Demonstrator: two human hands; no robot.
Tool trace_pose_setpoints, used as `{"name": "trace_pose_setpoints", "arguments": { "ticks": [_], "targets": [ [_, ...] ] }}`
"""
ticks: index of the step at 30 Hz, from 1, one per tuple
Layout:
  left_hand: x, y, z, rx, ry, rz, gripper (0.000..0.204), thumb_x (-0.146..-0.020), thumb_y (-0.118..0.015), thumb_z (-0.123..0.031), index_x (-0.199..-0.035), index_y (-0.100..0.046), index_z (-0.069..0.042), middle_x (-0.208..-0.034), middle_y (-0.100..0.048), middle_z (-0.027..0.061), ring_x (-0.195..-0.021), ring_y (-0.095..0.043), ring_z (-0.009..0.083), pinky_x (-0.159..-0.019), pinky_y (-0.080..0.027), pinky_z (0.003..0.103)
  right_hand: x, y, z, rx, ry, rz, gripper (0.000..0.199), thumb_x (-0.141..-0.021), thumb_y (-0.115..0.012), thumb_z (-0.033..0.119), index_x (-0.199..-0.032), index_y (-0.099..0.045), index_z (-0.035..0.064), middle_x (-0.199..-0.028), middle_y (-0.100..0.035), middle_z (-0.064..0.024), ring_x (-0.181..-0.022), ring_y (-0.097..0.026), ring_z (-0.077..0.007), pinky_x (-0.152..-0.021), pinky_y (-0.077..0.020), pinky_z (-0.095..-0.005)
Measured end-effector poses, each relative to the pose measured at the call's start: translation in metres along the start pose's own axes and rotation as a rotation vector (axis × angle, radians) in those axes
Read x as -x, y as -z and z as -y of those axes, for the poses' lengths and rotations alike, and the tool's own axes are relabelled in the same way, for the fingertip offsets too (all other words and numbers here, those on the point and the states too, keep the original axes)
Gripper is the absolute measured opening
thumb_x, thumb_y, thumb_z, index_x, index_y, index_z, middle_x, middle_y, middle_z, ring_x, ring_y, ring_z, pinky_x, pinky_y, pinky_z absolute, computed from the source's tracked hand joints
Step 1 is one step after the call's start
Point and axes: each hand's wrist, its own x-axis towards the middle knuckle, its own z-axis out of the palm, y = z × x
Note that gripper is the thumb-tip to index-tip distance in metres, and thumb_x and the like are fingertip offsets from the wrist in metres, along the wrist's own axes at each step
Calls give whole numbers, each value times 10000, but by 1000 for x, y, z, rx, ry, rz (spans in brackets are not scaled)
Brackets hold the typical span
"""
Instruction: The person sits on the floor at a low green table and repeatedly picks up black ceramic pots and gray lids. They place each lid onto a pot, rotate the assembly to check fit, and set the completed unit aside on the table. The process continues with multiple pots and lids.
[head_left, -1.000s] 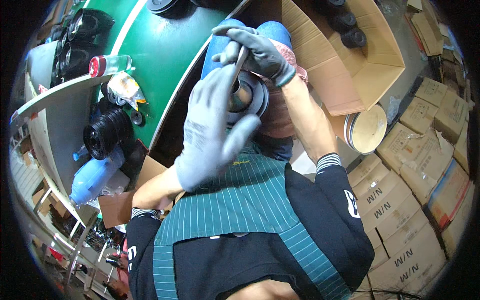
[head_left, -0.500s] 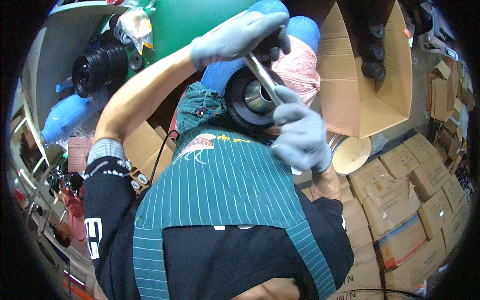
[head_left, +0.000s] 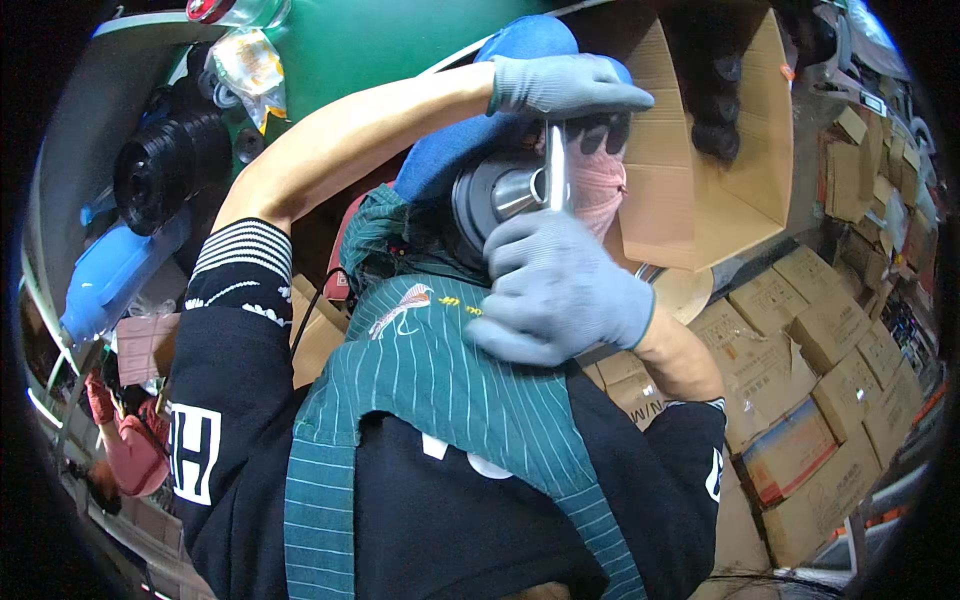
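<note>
Both your gloved hands work at chest height: your left hand pinches the metal tool from above, while your right hand wraps the round black part, steadying it against your apron.

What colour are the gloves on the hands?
Grey knit gloves on the left hand and right hand, head view.

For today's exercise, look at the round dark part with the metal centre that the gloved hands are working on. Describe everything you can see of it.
The round part is a dark, disc-shaped piece with a shiny metal hub sticking out of its middle, seemingly of metal. It is held up in front of the person's chest, above the striped green apron, its face turned toward the camera. The right hand, in a grey glove, grips it from below. The left hand reaches over the top, holding a slim silvery tool upright against the hub. Its far edge is hidden.
</note>
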Motion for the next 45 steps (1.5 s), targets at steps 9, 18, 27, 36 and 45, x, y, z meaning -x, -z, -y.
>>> {"name": "trace_pose_setpoints", "arguments": {
  "ticks": [9, 18, 27, 36, 45],
  "targets": [
    [42, 33, -7, -41, -93, -230, 736, -1089, -534, -679, -872, -863, -57, -706, -713, 67, -648, -643, 144, -610, -487, 269, 53, -9, 10, -59, -376, -664, 502, -1079, -589, 355, -1324, -710, -66, -1388, -678, -258, -1384, -603, -378, -1242, -376, -557],
    [206, 89, 116, -94, 46, -959, 426, -1082, -674, -229, -1481, -670, -81, -1251, -760, 51, -929, -681, 76, -759, -527, 211, 106, -66, -32, -435, -552, -1324, 720, -1195, -213, 491, -1659, -367, -39, -1651, -488, -252, -1566, -446, -332, -1317, -326, -477],
    [227, 47, 101, -707, 155, -1319, 835, -1078, -573, -594, -1597, -466, 51, -1442, -630, 300, -1344, -604, 426, -1183, -422, 505, 176, -37, -70, -769, -37, -1826, 827, -1154, -258, 644, -1639, -438, -1, -1619, -554, -212, -1549, -476, -356, -1340, -306, -510],
    [102, -84, 13, 1215, 63, -838, 601, -1102, -630, -417, -1614, -490, -135, -1415, -623, 86, -1345, -560, 205, -1222, -419, 402, 78, -71, -80, -820, -524, -1121, 772, -1186, -236, 586, -1450, -611, -35, -1378, -719, -151, -1314, -661, -242, -1240, -442, -409],
    [164, -65, -37, -403, -216, -341, 1043, -764, -961, -287, -1637, -450, -33, -1655, -479, 227, -1522, -502, 318, -1258, -406, 451, 77, -91, -60, -119, -462, -926, 486, -1110, -601, 306, -1489, -602, 1, -1457, -654, -205, -1403, -613, -327, -1201, -460, -429]
  ]
}}
